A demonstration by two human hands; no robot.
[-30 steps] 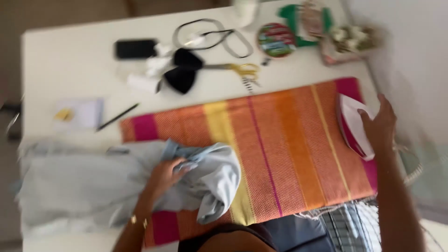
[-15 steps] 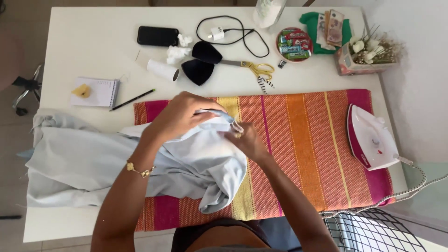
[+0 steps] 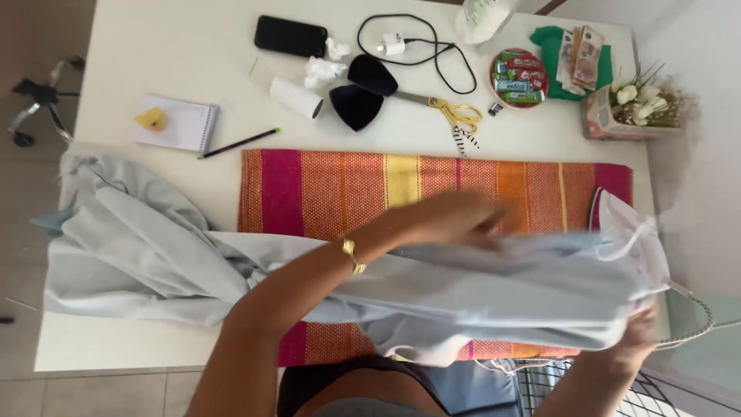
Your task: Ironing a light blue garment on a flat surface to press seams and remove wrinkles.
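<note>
Pale-blue garment (image 3: 494,293) stretched left-right along striped mat (image 3: 432,181), both hands gripping

Both hands spread pale blue garment (image 3: 494,289) across striped cloth (image 3: 324,189).

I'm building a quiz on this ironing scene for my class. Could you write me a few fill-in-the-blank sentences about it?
1. The left hand rests on a pale blue ____.
2. The cloth spread beneath it is ____, in pink, orange and yellow.
3. The scissors have ____ handles.
4. The pencil lies beside a spiral ____.

Missing words: garment; striped; yellow; notepad
</note>
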